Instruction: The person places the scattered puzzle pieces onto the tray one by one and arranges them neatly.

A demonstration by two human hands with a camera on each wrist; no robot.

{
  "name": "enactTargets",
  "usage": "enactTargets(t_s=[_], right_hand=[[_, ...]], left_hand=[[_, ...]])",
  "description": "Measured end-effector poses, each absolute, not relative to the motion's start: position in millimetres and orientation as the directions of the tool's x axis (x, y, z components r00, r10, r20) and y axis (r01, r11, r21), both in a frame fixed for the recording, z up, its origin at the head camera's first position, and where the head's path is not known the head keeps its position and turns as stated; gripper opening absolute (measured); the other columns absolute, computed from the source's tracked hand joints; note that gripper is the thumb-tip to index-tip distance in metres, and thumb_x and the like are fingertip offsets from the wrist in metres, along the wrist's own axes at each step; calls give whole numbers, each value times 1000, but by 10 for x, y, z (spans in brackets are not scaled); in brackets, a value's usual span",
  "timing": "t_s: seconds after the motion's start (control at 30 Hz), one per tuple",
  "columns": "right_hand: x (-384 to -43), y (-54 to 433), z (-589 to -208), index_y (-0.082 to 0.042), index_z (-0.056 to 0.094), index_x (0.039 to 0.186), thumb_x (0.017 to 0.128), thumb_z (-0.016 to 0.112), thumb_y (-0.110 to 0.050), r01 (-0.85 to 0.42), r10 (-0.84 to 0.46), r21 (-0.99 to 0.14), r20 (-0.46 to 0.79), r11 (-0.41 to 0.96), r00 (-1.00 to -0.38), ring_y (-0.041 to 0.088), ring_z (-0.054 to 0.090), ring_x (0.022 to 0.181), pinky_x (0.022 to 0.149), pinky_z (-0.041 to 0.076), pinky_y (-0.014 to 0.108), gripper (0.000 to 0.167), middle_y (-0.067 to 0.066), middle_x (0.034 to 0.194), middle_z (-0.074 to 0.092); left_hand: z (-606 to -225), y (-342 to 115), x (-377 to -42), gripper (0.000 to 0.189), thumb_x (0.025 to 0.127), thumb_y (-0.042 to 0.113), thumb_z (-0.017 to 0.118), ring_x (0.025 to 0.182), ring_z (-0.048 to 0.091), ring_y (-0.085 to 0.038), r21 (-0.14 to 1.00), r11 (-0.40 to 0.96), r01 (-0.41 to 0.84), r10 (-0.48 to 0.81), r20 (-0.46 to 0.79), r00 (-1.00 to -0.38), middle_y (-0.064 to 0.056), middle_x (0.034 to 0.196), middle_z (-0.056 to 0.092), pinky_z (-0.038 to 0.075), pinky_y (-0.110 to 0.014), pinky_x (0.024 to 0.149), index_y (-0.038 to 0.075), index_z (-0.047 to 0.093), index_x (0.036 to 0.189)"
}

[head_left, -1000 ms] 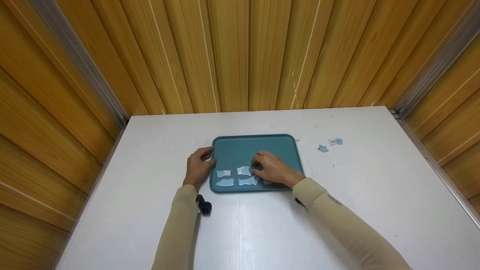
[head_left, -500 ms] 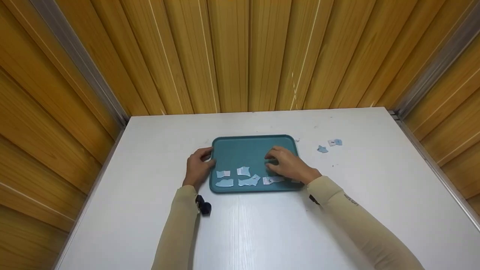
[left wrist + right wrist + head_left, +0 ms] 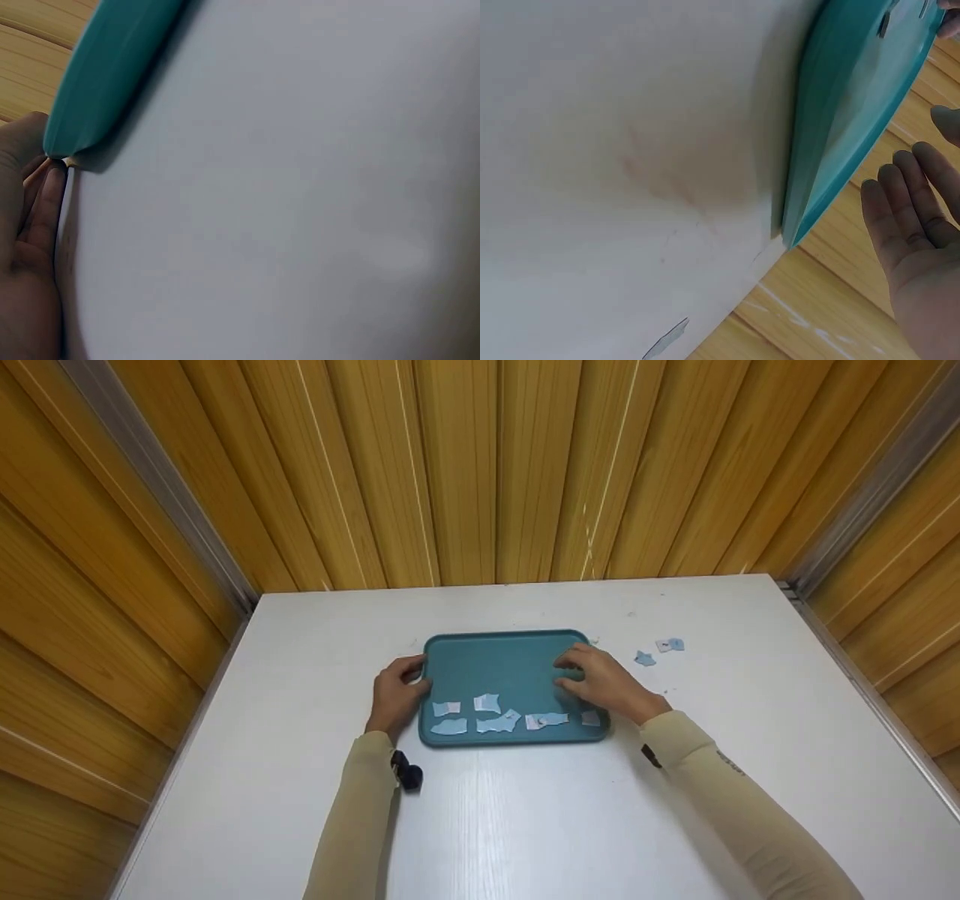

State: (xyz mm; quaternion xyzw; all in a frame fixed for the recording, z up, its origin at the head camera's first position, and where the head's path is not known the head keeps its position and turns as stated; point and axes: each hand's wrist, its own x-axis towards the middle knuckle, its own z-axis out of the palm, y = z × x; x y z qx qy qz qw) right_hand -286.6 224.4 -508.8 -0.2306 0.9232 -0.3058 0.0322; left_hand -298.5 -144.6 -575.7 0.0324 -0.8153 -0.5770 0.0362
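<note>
A shallow teal tray [image 3: 495, 667] lies on the table. My left hand [image 3: 397, 694] grips its left rim, and the left wrist view shows thumb and fingers around the tray's edge [image 3: 105, 82]. Over the tray's right side hovers my right hand [image 3: 607, 682], fingers loosely bent with nothing between them; its palm [image 3: 922, 277] looks bare in the right wrist view. Several flat, ragged light-blue and white pieces lie along the tray's near side, among them a squarish piece [image 3: 487, 703], a long piece [image 3: 547, 721] and a small pale piece [image 3: 591, 718].
Right of the tray, a small blue ragged piece [image 3: 644, 658] and a blue-and-white piece [image 3: 670, 645] lie on the white table [image 3: 480, 825]. A wood-patterned wall [image 3: 495, 472] stands behind the table, with similar walls at both sides.
My right hand has let go of the squarish piece and moved right across the tray, uncovering the near-right pieces. My left hand stays on the left rim.
</note>
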Motion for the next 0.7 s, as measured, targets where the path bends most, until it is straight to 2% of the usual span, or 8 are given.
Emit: enactTargets(t_s=[0.33,0.7], right_hand=[[-2925,2603,-5041,6,70,127,97,76,-6,-370,-381,-610,118,701,-917,39,64,118,104,55,54,33,21,121,65],[-3004,3039,-5072,8,70,125,98,75,-5,-335,-300,-574,159,747,-941,44,64,116,101,55,57,30,23,119,64]], left_hand=[[-5761,-1440,-2985,46,92,0,75,126,63,-20,944,330,10,-95,44,-994,-6,135,68,50,-32,110,8,70,137],[-5733,-1427,-2966,47,93,1,75,127,62,-20,943,332,-16,-98,18,-995,-5,137,67,49,-33,111,9,69,138]])
